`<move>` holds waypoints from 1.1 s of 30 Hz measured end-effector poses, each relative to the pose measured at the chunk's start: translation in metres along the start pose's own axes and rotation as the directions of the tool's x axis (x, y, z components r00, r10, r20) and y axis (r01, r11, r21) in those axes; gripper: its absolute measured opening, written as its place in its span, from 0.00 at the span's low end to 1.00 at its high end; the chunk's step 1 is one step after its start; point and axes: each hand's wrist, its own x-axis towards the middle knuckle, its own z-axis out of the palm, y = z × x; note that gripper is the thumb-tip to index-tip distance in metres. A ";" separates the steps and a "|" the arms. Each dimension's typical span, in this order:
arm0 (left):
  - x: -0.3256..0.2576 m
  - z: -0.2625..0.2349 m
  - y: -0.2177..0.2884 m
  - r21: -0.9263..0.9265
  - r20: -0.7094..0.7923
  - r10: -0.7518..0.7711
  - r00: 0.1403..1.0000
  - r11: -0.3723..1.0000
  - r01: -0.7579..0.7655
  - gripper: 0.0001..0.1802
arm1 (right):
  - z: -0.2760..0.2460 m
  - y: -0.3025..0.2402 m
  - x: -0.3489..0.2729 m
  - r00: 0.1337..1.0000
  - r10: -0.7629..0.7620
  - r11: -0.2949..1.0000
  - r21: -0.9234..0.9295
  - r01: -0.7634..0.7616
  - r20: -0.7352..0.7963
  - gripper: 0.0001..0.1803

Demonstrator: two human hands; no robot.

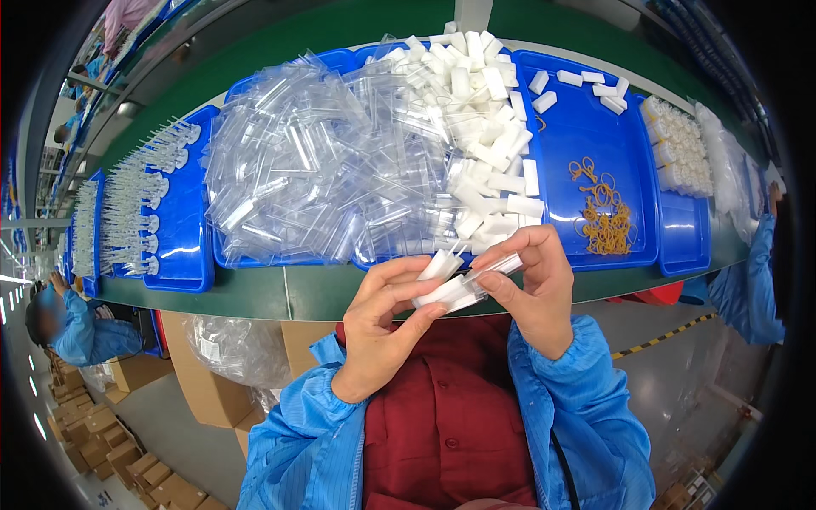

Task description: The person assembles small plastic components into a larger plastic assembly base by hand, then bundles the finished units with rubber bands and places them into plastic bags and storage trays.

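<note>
My left hand (380, 319) is closed round small white rectangular blocks (439, 266), one sticking up between the fingers. Another white piece (444, 293) lies lower, against my left thumb and fingertips. My right hand (541, 293) pinches a small clear plastic sleeve (501, 267) between thumb and fingers. Both hands meet above the table's near edge, and the sleeve's end touches the white piece. How far the piece sits inside the sleeve I cannot make out. Just beyond my hands lie a heap of loose white blocks (489, 153) and a large pile of clear sleeves (297, 161).
A blue tray (586, 136) on the right holds yellow-brown rubber bands (608, 225) and several white blocks. Rows of thin-stemmed clear parts (127, 221) fill trays at left. Bundled white pieces (677, 144) stand far right. Cardboard boxes (208, 374) stand below the green table. Other people work on both sides.
</note>
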 end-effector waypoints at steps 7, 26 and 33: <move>-0.001 -0.001 -0.001 -0.006 0.037 -0.043 0.998 0.999 0.043 0.14 | 0.006 0.010 -0.005 0.998 -0.015 1.000 0.005 0.016 -0.061 0.22; 0.010 0.008 0.013 0.531 0.043 0.278 0.959 0.807 -0.258 0.12 | 0.004 0.008 -0.011 1.000 0.015 1.000 -0.023 -0.016 -0.020 0.21; 0.006 0.007 0.010 0.462 0.059 0.238 0.969 0.854 -0.238 0.11 | 0.009 0.017 -0.016 0.996 -0.066 0.998 -0.025 0.065 -0.060 0.22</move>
